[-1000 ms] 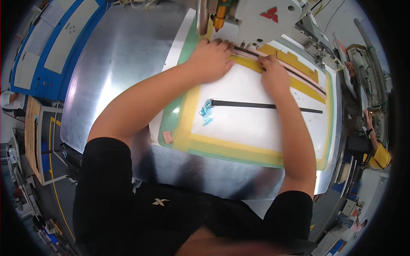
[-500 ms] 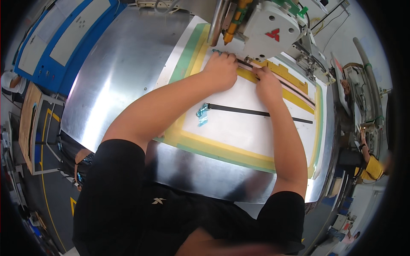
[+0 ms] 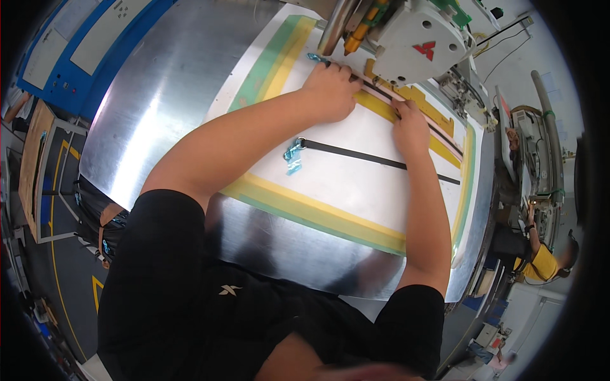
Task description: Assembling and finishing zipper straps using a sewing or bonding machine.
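Note:
My left hand has its fingers curled down onto a black strap, close to the strap's left end. A bit of blue wrapping sticks out beyond that hand. Farther right, my right hand pinches the same strap, its fingertips pressed against it. The strap lies along a pale pink strip in a yellow flat jig. Nearer to me, a second black strap rests on the white sheet and passes under my right forearm. Its left end carries a metal ring and a clip in blue film.
A white-grey sewing machine head hangs just beyond my hands, with an orange-tipped part beside it. Green and yellow tape borders the white sheet on a shiny metal table. A blue cabinet stands left; a person in yellow is far right.
The whole view has shifted slightly. Both hands stay on the strap in the jig, and more of its blue-wrapped end shows beyond my left hand. The second strap lies as before.

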A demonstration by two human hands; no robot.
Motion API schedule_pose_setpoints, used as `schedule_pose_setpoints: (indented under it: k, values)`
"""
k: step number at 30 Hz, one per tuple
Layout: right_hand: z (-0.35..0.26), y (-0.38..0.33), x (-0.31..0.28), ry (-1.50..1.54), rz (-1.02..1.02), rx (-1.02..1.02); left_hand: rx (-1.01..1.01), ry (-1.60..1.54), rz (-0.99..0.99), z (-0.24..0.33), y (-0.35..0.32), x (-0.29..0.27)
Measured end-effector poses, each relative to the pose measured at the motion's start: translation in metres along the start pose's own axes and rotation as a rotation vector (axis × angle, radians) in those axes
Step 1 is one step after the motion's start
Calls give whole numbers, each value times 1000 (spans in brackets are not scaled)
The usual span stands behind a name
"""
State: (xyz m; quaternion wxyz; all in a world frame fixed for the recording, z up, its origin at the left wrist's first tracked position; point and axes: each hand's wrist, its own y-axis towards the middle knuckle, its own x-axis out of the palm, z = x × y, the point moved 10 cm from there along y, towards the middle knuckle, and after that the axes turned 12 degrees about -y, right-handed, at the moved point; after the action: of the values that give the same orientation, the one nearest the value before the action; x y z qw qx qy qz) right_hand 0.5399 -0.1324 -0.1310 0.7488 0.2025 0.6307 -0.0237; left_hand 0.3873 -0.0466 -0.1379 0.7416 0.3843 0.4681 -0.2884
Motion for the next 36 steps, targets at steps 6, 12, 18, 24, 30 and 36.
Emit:
schedule_pose_setpoints:
  k: [6,12,18,24,30,36]
  values:
    - [3,1,5,2,20,-27,-54,-28,-170,14,13,17]
    - [11,-1,5,20,42,-59,-43,50,-26,38,17,13]
    - [40,-6,8,13,-13,-11,-74,23,-194,38,30,26]
    - [65,-12,16,16,12,0,-39,-2,-101,58,33,31]
    - [59,-8,15,-4,7,-18,-85,-4,-194,66,42,37]
    - [66,-13,11,14,10,-39,-20,-33,-31,79,40,40]
